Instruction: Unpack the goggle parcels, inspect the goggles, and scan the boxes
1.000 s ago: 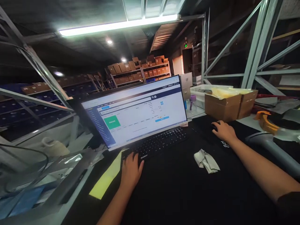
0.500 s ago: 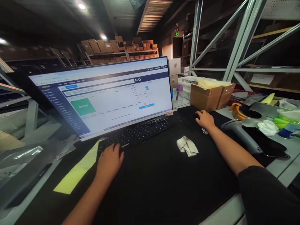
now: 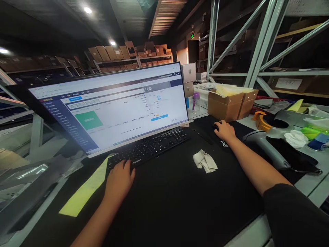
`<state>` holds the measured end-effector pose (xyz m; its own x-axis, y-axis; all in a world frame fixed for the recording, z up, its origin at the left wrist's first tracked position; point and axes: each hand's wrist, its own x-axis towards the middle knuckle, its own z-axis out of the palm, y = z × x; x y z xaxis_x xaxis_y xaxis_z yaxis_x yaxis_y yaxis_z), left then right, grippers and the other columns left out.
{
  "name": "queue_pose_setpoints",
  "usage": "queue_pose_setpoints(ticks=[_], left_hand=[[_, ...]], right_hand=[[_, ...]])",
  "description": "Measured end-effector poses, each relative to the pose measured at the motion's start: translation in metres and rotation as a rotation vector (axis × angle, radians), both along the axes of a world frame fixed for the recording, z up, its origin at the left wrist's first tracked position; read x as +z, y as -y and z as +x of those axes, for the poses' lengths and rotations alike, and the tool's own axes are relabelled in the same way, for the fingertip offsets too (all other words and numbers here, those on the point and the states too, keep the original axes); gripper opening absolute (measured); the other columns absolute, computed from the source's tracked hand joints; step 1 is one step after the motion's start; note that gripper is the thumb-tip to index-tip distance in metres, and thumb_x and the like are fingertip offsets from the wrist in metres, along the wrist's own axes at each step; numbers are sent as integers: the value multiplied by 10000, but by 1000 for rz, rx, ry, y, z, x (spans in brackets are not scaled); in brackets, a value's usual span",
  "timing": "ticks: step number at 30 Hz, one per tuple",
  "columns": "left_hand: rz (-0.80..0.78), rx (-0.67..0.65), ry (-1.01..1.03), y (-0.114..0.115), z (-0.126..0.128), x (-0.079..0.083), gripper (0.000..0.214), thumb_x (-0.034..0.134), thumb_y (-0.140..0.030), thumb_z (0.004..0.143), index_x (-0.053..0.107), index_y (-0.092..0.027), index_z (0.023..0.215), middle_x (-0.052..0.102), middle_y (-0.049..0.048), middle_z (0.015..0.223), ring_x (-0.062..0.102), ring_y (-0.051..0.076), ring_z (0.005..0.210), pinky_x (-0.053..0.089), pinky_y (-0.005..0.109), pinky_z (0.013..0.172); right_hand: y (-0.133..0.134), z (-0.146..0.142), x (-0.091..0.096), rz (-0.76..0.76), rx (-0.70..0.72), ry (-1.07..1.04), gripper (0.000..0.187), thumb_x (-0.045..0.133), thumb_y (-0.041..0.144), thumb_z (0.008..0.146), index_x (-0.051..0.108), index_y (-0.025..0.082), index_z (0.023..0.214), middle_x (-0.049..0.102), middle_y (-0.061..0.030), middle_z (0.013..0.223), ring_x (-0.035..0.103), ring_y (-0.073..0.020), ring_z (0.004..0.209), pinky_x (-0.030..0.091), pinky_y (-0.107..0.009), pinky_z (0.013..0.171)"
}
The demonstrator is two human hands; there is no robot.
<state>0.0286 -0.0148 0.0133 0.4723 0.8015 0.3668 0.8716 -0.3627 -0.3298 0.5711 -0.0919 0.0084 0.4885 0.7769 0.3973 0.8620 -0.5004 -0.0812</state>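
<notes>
Black, white-lettered keyboard (image 3: 151, 145) slants beneath the spread left hand (image 3: 119, 179), right hand (image 3: 224, 131) clasping a mouse (image 3: 214, 126).

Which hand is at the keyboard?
The left hand, at the left end of the keyboard; the right hand is well away from it, near the cardboard boxes.

– Where to find the left hand (image 3: 120, 178)?
– On the left end of the black keyboard (image 3: 154, 145), beside a yellow paper strip (image 3: 84, 192).
– And for the right hand (image 3: 225, 132)?
– Upon a dark mouse (image 3: 214, 126), mostly hidden underneath.
– And between both hands?
– Can see a crumpled pale cloth (image 3: 205, 161) on the black mat (image 3: 167, 199).
</notes>
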Motion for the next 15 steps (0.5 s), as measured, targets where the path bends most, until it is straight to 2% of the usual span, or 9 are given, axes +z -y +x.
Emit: queue_pose_setpoints(ticks=[8, 15], left_hand=[[-5, 29, 3, 3, 3, 2, 441, 458, -286, 1000, 580, -50, 1352, 607, 223, 1346, 591, 340, 1228, 493, 446, 1025], [-21, 50, 39, 5, 4, 1, 415, 467, -256, 995, 595, -70, 1344, 598, 225, 1368, 578, 345, 1252, 486, 466, 1035]], right_hand=[[-5, 7, -7, 36, 16, 13, 488, 521, 350, 906, 583, 243, 1378, 569, -137, 1325, 621, -310, 1054, 488, -405, 832], [-18, 28, -23, 89, 74, 8, 461, 550, 380, 915, 604, 234, 1349, 583, -120, 1325, 621, -295, 1110, 498, -396, 908]])
